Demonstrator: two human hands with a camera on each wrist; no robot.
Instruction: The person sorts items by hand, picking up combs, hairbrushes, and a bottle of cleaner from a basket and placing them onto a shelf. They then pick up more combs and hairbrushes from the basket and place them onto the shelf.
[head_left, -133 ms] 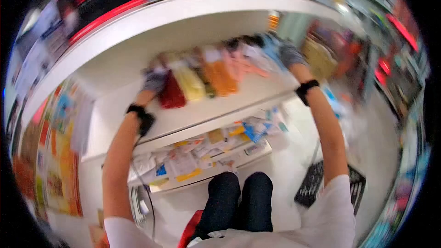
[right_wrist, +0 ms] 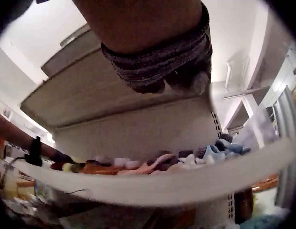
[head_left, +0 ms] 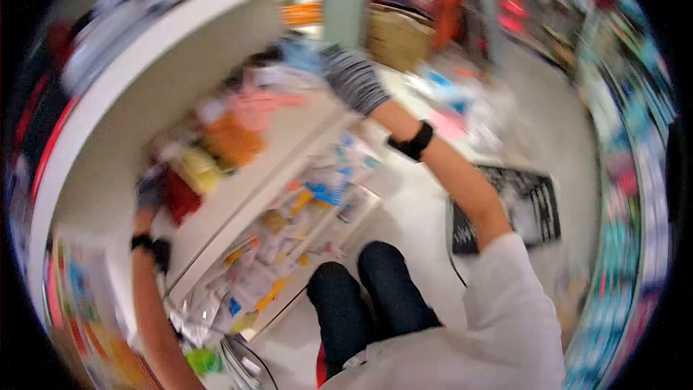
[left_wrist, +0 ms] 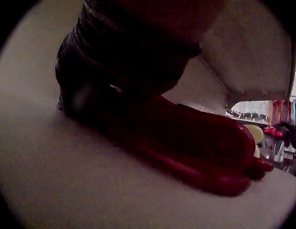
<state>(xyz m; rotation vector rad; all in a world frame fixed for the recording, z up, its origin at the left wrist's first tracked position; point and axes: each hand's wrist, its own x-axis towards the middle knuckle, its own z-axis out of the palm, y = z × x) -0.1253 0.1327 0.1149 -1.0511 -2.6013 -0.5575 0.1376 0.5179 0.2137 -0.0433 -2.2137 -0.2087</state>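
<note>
Both hands wear grey striped knit gloves. At the near left end of a white shelf (head_left: 238, 198), my left hand (head_left: 149, 191) is against a stack of glossy dark red rubber gloves (left_wrist: 200, 143). Its fingers are lost in shadow, so I cannot tell how they lie. From there a row runs along the shelf: yellow gloves (head_left: 198, 168), orange gloves (head_left: 234, 139), pink gloves (head_left: 254, 106), then white and light blue gloves (head_left: 302, 54). At the row's far end is my right hand (head_left: 354, 78), beside the blue ones, its fingers loosely bent and holding nothing in the right wrist view.
A lower shelf (head_left: 271, 242) holds many small packets. Right of the shelving, a cardboard box (head_left: 399, 36) and plastic bags (head_left: 469, 112) stand near a black crate (head_left: 505, 209) on the floor. Stocked racks (head_left: 628, 245) line the far right.
The head view has swung to the right, so the shelf and glove row appear further left and steeper. Both hands are still at the two ends of the row.
</note>
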